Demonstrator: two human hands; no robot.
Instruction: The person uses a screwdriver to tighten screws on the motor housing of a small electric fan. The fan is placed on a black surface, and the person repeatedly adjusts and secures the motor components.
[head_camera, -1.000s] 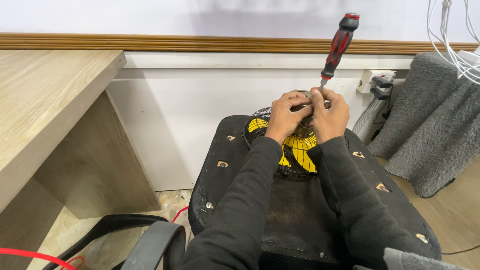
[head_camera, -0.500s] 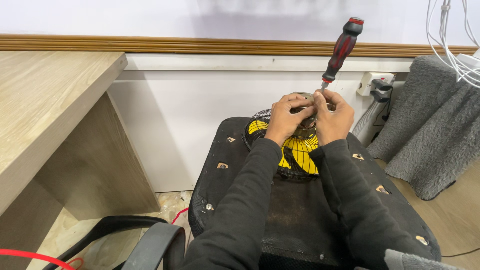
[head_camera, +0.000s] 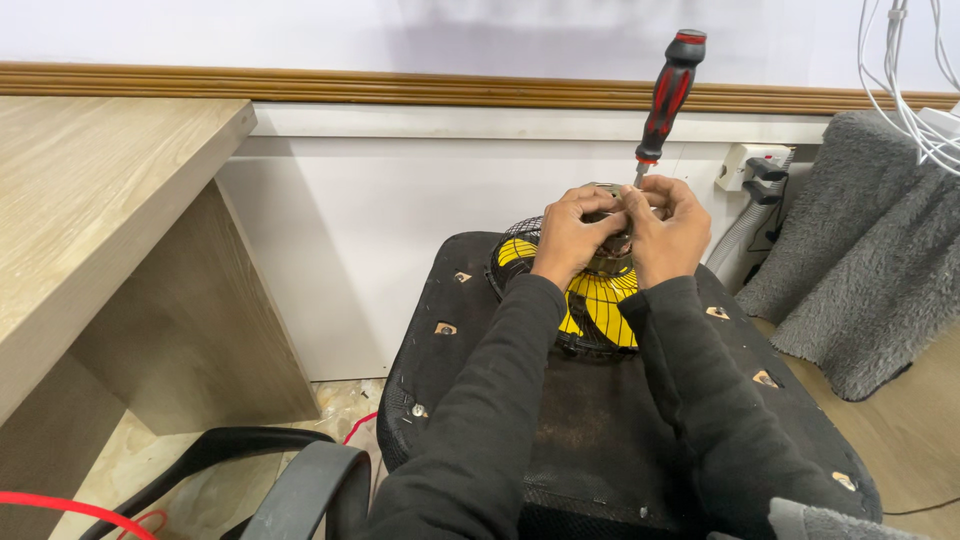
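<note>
1. White wall with wood trim behind; wooden counter (head_camera: 90, 230) far left, bare.
2. Black seat pad (head_camera: 600, 440) carries a small fan (head_camera: 590, 300), yellow blades, lying flat so its hub faces up.
3. Left hand (head_camera: 570, 232) pinches the hub, steadying it.
4. Right hand (head_camera: 668, 235) grips a red-black screwdriver (head_camera: 668, 95) upright, tip at the hub.
5. Grey blanket (head_camera: 860, 260) right.
</note>
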